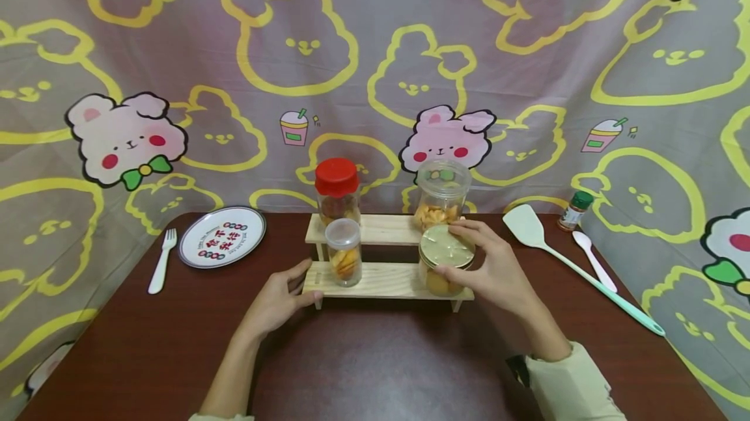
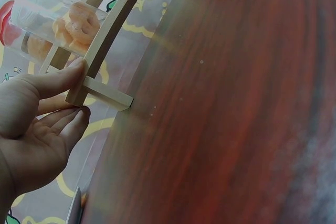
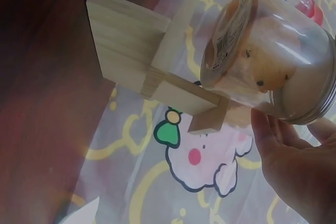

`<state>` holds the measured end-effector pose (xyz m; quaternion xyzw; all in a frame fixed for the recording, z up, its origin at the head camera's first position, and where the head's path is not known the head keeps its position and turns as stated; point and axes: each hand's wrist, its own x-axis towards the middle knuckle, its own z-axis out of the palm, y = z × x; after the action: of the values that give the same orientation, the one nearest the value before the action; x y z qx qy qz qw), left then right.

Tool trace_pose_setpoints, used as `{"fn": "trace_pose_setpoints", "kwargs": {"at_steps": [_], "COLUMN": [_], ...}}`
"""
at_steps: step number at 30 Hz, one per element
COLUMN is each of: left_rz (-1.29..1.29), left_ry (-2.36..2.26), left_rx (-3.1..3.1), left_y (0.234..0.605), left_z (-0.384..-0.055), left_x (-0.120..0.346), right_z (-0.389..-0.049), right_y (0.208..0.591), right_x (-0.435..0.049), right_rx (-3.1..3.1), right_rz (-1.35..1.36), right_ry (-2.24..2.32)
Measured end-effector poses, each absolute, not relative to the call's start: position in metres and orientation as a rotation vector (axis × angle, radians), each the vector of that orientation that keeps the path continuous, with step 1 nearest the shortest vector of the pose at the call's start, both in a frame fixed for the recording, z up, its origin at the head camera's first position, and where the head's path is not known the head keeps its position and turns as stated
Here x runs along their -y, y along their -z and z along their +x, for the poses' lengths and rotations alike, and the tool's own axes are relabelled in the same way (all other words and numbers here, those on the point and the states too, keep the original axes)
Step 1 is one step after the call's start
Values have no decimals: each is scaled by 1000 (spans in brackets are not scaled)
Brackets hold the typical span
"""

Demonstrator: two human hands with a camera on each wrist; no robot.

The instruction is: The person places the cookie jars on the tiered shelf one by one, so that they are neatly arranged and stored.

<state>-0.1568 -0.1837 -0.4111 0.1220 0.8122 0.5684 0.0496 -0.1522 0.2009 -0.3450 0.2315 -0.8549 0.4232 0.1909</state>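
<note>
My left hand [image 1: 274, 300] grips the left end of a two-step wooden rack [image 1: 383, 280], with the thumb [image 2: 63, 78] against the lower shelf's edge. My right hand [image 1: 498, 272] holds a clear jar with a gold lid [image 1: 447, 245] at the right end of that shelf. Round orange-brown pieces show inside this jar [image 3: 273, 56], and its labelled base faces the right wrist camera. A small clear jar of orange snacks [image 1: 344, 255] stands on the lower shelf near my left hand. Behind, on the upper shelf, are a red-lidded jar [image 1: 338, 190] and a wide clear-lidded jar [image 1: 441, 196].
To the left lie a white fork [image 1: 162, 261] and a printed plate [image 1: 222, 237]. On the right are a pale green spatula [image 1: 577, 268], a white spoon [image 1: 594, 261] and a green-capped spice bottle [image 1: 574, 211]. A patterned curtain [image 1: 363, 37] hangs right behind the table.
</note>
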Motion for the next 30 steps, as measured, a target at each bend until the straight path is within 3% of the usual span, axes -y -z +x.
{"fn": "trace_pose_setpoints", "kwargs": {"at_steps": [30], "left_rz": [358], "left_ry": [-1722], "left_rx": [-2472], "left_y": [407], "left_z": [-155], "left_x": [183], "right_z": [-154], "right_y": [354], "right_x": [-193], "right_rx": [2441], "right_rz": [668], "right_ry": [-1164]}}
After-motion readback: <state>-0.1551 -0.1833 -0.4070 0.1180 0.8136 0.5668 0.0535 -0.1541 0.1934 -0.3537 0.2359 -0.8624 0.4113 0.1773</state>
